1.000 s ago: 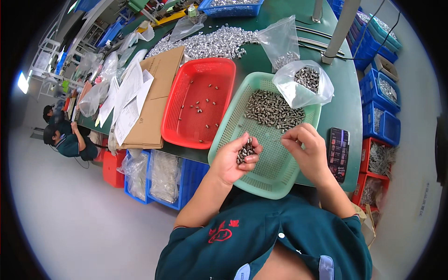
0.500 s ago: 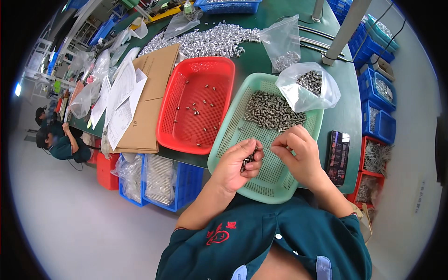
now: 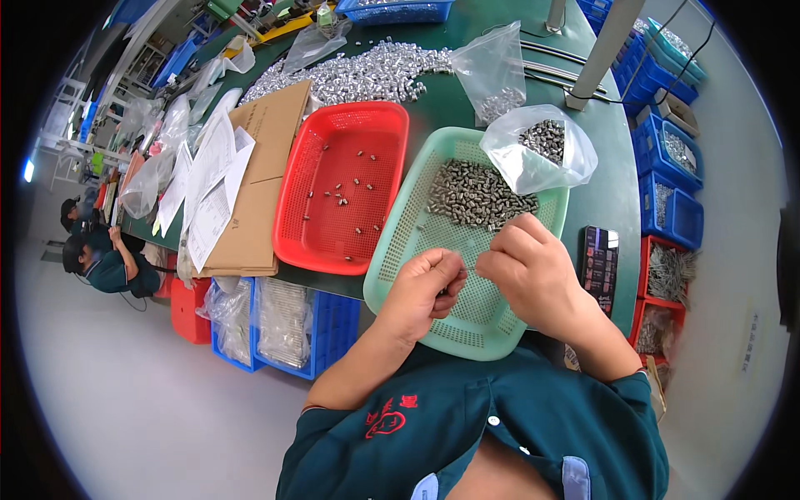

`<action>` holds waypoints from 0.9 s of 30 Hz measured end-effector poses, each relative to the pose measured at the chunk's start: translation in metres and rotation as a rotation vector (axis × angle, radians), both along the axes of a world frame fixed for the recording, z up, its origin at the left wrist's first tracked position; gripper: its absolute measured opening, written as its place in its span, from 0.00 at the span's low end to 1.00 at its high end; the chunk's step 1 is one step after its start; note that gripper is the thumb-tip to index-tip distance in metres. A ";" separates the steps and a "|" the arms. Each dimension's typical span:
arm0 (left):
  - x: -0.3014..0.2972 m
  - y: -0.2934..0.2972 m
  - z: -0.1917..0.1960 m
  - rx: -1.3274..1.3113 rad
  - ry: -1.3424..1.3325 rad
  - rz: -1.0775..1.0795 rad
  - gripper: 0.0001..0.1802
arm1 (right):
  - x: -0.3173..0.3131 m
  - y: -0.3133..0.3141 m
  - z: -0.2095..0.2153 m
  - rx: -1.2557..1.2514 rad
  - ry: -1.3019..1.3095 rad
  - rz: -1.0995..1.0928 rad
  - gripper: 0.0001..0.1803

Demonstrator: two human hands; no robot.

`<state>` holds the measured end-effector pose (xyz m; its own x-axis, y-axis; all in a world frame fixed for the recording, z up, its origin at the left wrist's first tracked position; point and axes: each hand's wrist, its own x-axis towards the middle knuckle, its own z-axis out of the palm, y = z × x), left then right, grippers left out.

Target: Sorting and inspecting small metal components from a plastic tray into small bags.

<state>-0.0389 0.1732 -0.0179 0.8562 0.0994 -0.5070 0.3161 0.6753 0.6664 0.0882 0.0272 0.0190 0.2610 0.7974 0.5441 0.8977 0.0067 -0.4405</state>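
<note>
My left hand (image 3: 423, 293) is closed over the near part of a green perforated basket (image 3: 385, 258). Between its curled fingers a little dark metal shows; half a second ago small metal fittings were visible there. Just to its right, my right hand (image 3: 527, 265) is pinched, thumb and fingertips pointing at the left hand. What it pinches is hidden now. A heap of small grey-brown metal fittings (image 3: 475, 193) lies in the far part of the basket. A clear plastic bag (image 3: 504, 150) with more metal fittings (image 3: 546, 142) rests on the basket's far right rim.
Left of the green basket stands a red perforated basket (image 3: 287, 225) with several scattered fittings. Cardboard (image 3: 258, 196) and papers (image 3: 218, 192) lie beyond it. Shiny metal pieces (image 3: 367, 75) cover the table's far side. A phone (image 3: 600, 265) lies right. Blue bins (image 3: 683, 221) stand beside the table.
My right hand has turned its back upward and moved slightly left, hiding the thin piece seen at its fingertips. My left fingers have closed further over the fittings.
</note>
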 end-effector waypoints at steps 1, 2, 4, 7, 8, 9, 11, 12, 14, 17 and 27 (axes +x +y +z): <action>0.001 -0.001 0.001 0.058 0.004 -0.017 0.13 | 0.001 0.000 0.002 -0.022 -0.026 0.040 0.08; 0.001 -0.001 0.001 0.059 0.002 -0.019 0.13 | 0.001 0.001 0.003 -0.044 -0.052 0.081 0.09; 0.002 -0.001 0.003 0.034 0.028 0.014 0.14 | 0.004 0.002 0.000 -0.042 -0.003 0.078 0.08; 0.001 0.001 0.001 0.037 -0.012 0.002 0.14 | 0.009 0.003 -0.008 -0.030 0.112 0.080 0.07; 0.001 0.002 0.004 0.039 -0.014 0.004 0.14 | 0.010 0.002 -0.011 -0.019 0.178 0.081 0.07; 0.000 0.003 0.007 -0.019 0.021 0.016 0.14 | 0.010 0.002 -0.015 -0.017 0.177 0.083 0.07; -0.001 0.005 0.010 -0.075 0.056 0.031 0.14 | 0.009 0.001 -0.023 -0.129 0.687 0.048 0.06; -0.001 0.006 0.010 -0.123 0.036 0.014 0.14 | 0.010 0.001 -0.028 -0.127 0.684 0.046 0.06; 0.000 0.007 0.009 -0.170 0.014 -0.007 0.13 | 0.011 -0.001 -0.037 -0.157 1.077 0.059 0.05; -0.001 0.009 0.004 -0.202 -0.010 -0.053 0.13 | 0.013 -0.001 -0.034 -0.140 1.035 0.068 0.05; -0.001 0.015 -0.006 -0.321 -0.055 -0.188 0.12 | 0.024 -0.003 -0.016 -0.159 0.661 0.098 0.05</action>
